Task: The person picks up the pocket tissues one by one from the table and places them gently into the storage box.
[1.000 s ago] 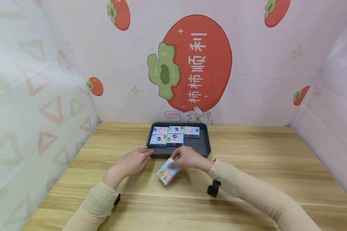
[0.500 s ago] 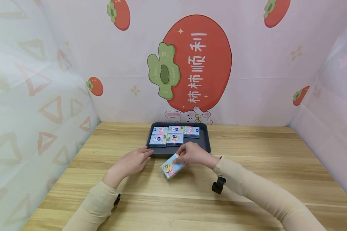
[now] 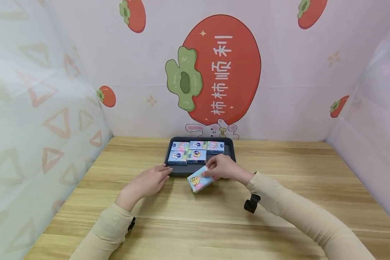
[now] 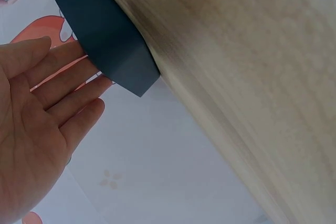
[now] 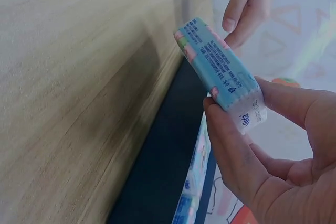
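My right hand pinches a small blue tissue pack with a yellow cartoon figure, tilted above the table at the tray's front edge. In the right wrist view, thumb and fingers grip one end of that pack, and its printed narrow side shows. My left hand touches the front left corner of the dark grey tray; its straight fingertips rest against the wall in the left wrist view. Inside the tray lie several similar tissue packs, three in the back row and two in front at the left.
The tray stands on a wooden table near its back edge. Behind rises a printed cloth backdrop, with pale cloth sides left and right. Bare tray floor shows at the front and right of the packs.
My right hand has carried the tissue pack up and to the right, closer to the tray's front edge. The left hand stays at the tray corner.
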Tool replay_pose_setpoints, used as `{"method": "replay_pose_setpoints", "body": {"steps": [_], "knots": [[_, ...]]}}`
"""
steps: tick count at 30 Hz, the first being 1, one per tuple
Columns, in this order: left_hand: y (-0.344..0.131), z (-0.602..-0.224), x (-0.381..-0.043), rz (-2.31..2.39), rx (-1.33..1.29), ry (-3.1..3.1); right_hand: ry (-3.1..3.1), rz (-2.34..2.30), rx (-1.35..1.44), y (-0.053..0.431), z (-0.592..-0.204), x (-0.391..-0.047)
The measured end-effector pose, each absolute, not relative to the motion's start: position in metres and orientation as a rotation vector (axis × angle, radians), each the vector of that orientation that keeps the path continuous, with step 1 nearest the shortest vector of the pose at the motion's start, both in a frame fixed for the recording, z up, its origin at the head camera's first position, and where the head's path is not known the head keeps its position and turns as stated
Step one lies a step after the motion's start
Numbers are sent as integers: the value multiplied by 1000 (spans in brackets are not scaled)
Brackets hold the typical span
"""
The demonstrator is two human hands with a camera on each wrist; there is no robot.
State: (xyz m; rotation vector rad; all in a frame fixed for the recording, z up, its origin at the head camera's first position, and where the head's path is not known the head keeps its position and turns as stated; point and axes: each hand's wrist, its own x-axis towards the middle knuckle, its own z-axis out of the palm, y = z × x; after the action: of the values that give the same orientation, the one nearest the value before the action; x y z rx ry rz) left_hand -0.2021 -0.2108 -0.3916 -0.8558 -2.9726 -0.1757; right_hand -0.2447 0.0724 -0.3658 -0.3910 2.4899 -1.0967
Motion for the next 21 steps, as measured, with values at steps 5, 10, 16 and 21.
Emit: {"method": "replay_pose_setpoints", "body": {"steps": [5, 10, 16, 21], "knots": [[-211, -392, -203, -178, -853, -2976, 2509, -1102, -372, 77, -365, -248], [-211, -392, -203, -183, -852, -2976, 2512, -1123, -368, 82, -362, -252], [-211, -393, -204, -181, -852, -2972, 2504, -1142, -333, 88, -359, -257], [-211, -393, -204, -173, -853, -2975, 2507, -1165, -293, 94, -358, -261]]}}
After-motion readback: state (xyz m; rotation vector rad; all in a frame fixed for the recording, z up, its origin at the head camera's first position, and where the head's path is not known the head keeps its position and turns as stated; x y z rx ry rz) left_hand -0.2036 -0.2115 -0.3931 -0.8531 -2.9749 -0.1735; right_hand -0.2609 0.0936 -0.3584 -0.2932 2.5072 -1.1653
